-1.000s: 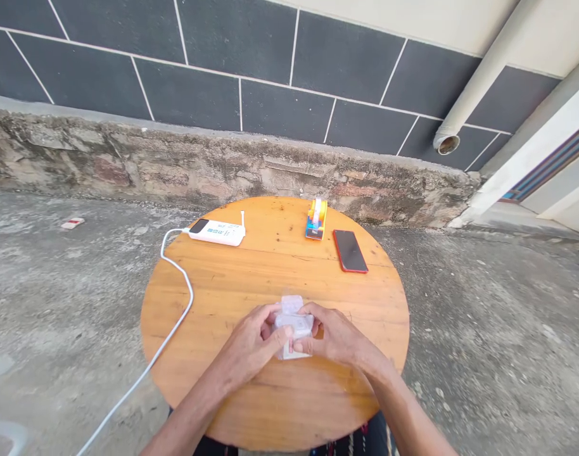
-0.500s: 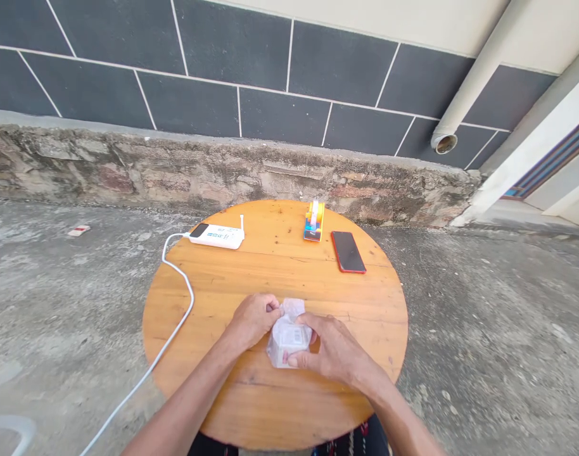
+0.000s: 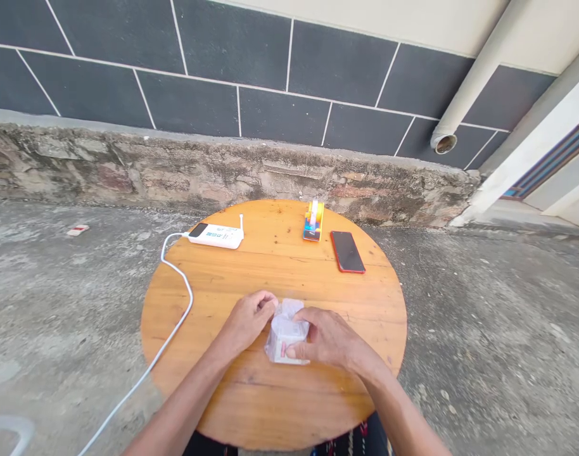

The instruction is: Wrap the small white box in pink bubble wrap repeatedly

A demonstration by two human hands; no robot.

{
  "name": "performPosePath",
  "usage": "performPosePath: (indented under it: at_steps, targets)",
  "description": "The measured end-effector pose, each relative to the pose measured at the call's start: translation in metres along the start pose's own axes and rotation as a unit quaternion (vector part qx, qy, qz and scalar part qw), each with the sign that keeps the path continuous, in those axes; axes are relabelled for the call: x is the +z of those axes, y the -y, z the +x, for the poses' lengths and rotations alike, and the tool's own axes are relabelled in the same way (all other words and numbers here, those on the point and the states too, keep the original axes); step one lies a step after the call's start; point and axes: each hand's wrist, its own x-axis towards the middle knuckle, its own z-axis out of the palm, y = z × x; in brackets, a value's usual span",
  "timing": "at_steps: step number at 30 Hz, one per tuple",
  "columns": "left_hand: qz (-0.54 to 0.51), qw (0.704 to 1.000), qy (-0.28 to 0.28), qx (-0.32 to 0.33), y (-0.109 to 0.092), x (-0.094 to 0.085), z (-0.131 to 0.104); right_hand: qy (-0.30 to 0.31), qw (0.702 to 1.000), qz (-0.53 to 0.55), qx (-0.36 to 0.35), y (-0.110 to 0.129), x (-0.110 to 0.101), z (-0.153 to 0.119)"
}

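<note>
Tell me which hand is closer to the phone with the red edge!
Right. The right hand, on the wrapped packet, is below the phone in the picture, slightly left; the left hand is farther left, at the packet's far-left corner.

Small white box [image 3: 289,345] in clear crinkled plastic, flat on wooden tabletop [image 3: 251,405].

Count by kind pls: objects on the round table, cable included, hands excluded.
Plastic-wrapped box: 1
Phone: 1
Tape dispenser: 1
White device, small upright piece at its end counted with it: 1
White cable, running off the table: 1
Total: 5
</note>
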Motion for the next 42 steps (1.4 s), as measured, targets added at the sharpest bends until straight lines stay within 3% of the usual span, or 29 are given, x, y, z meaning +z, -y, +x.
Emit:
performPosePath:
  at_steps: [4, 9, 12, 18, 22, 31, 39, 42]
  targets:
    - [-0.027, 0.997, -0.06, 0.031, -0.005, 0.002, -0.033, 0.007, 1.0, 0.012, -0.007, -0.006, -0.002, 0.008]
    - [-0.005, 0.995, -0.039, 0.089, -0.009, 0.012, -0.048, 0.014, 1.0, 0.011, -0.022, -0.01, -0.002, 0.016]
    - [-0.013, 0.996, -0.039, 0.078, -0.007, 0.016, -0.041, -0.046, 0.998, -0.002, -0.03, -0.012, 0.003, 0.014]
    - [-0.025, 0.996, -0.052, 0.068, 0.0, 0.016, -0.033, -0.217, 0.966, -0.007, -0.137, -0.018, 0.021, -0.006]
    - [-0.02, 0.997, -0.06, 0.05, -0.003, 0.015, -0.03, -0.278, 0.948, -0.057, -0.144, -0.021, 0.032, -0.015]
    - [0.004, 0.998, -0.044, 0.051, -0.007, 0.014, -0.026, -0.272, 0.946, -0.108, -0.136, -0.017, 0.038, -0.016]
    - [0.042, 0.997, -0.042, 0.044, -0.009, 0.014, -0.048, -0.237, 0.956, -0.078, -0.154, -0.01, 0.046, -0.033]
    - [0.055, 0.992, -0.09, 0.075, -0.007, 0.02, -0.061, -0.24, 0.955, -0.077, -0.155, -0.011, 0.051, -0.037]
